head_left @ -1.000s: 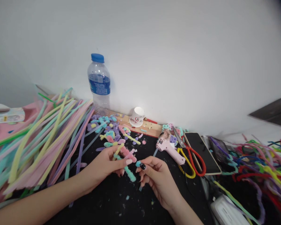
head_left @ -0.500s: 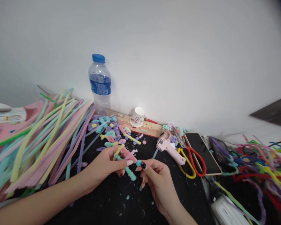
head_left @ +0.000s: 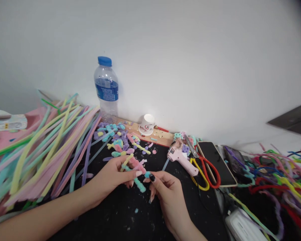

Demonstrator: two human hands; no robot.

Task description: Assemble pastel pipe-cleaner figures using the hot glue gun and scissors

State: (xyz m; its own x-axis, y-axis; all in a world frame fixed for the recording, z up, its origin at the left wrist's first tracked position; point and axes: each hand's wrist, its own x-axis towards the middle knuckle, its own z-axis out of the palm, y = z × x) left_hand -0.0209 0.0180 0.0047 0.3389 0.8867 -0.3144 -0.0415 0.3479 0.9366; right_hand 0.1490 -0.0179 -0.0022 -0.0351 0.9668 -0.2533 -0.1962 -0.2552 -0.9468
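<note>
My left hand is closed around a small pipe-cleaner figure twisted from pink, yellow and mint pieces. Its mint end hangs down past my fingers. My right hand pinches a small blue fuzzy piece between thumb and forefinger, right against the pink part of the figure. Whether the blue piece is joined to it I cannot tell. Beyond my hands lie several shaped pipe-cleaner pieces in purple, blue, pink and yellow.
Long pastel pipe cleaners spread at left. A water bottle and paper cup stand by the wall. To the right are a pink glue gun, scissors, a phone, a white device and bright pipe cleaners.
My right hand has shifted slightly left, bringing the blue piece closer against the pink part. The left hand holds the figure almost unmoved.
</note>
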